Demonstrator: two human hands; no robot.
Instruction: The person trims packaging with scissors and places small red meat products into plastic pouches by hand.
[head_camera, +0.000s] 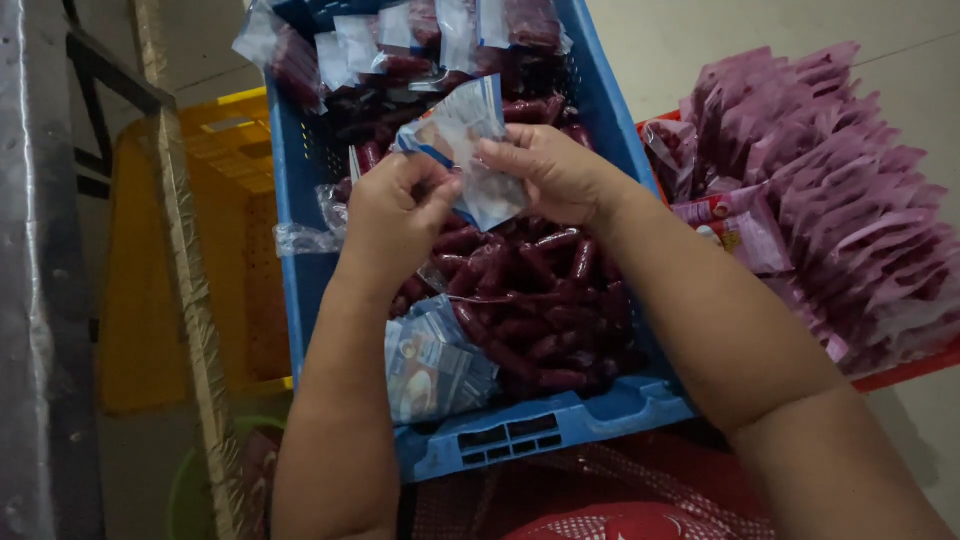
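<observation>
My left hand (392, 212) and my right hand (552, 172) both grip a small blue-and-white plastic pouch (462, 132) above a blue plastic crate (545, 428). The pouch is held tilted, its mouth between my fingers. Below it, the crate holds a heap of dark red sausages (535, 300) in clear wrap. A stack of empty blue-and-white pouches (432, 365) leans in the crate's near left corner. Filled pouches (400, 45) lie at the crate's far end.
A yellow crate (215, 250) stands to the left of the blue one. On the right, a red tray (905, 372) carries rows of pink pouches (830, 190). A grey metal frame (40, 300) runs down the left edge. Red checked cloth (600, 500) covers my lap.
</observation>
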